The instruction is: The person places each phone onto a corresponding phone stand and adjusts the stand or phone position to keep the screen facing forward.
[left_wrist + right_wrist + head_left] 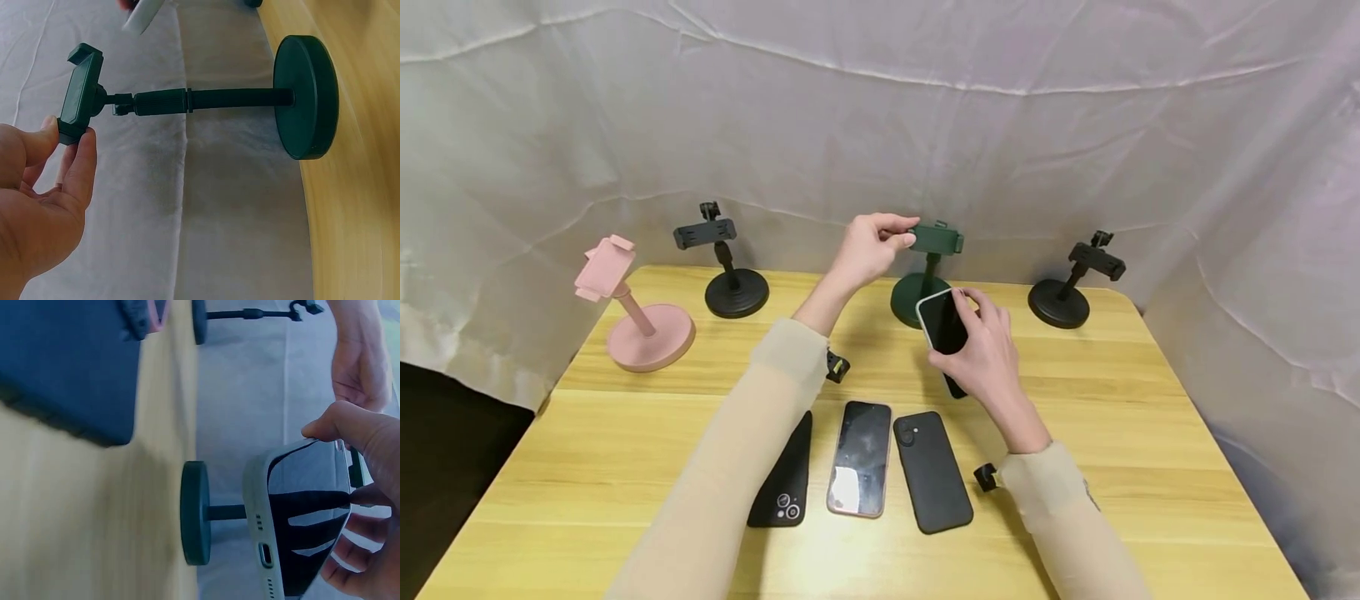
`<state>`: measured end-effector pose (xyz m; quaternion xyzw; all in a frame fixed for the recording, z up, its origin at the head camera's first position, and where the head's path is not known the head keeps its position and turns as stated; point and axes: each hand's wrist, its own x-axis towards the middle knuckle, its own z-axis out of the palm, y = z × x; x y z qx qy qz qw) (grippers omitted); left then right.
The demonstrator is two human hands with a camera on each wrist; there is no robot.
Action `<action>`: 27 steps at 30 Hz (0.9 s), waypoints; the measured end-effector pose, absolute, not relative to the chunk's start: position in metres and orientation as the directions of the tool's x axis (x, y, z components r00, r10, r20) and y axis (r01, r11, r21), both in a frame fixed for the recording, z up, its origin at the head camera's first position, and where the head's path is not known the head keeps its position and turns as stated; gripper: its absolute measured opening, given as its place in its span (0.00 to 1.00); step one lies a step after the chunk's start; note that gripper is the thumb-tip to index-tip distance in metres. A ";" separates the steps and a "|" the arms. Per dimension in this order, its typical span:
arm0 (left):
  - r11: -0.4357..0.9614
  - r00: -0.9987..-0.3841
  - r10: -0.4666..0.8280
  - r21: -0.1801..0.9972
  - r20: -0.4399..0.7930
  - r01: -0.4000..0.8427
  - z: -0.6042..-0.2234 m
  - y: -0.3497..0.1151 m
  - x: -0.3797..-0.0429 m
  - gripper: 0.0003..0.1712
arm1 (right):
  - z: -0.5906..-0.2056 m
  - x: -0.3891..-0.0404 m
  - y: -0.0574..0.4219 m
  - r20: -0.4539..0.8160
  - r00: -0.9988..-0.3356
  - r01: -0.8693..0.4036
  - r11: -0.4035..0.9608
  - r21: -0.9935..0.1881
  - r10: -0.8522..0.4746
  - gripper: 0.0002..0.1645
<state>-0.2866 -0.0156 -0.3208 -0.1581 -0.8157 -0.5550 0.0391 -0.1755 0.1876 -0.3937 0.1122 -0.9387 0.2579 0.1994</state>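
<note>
My left hand (868, 247) pinches one end of the clamp (81, 94) on a dark green phone stand (244, 98), thumb on one side and fingers on the other. The stand's round base (910, 302) rests near the table's back edge. In my right hand (988, 343) is a smartphone (942, 323) with a light-coloured edge and black screen, gripped by its sides between thumb and fingers. It is tilted in front of the green stand. The right wrist view shows the phone's bottom edge (265, 553) with its charging port.
Three phones lie near the front: one black (786, 479) partly behind my left sleeve, one screen-up (860, 458), one black back-up (932, 472). A pink stand (651, 337) and a black stand (736, 292) are left; another black stand (1060, 302) is right. A grey curtain (820, 125) hangs behind.
</note>
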 end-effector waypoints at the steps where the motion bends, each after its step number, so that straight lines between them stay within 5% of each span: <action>1: 0.336 -0.947 0.216 0.892 0.240 0.302 -0.321 -0.015 -0.287 0.16 | -0.393 -0.177 0.187 0.444 -0.890 -0.322 0.836 -0.445 -0.107 0.55; 27: 0.262 -0.927 0.214 0.897 0.307 0.357 -0.331 -0.014 -0.290 0.19 | -0.366 -0.196 0.179 0.671 -0.737 -0.477 0.767 -0.430 -0.081 0.54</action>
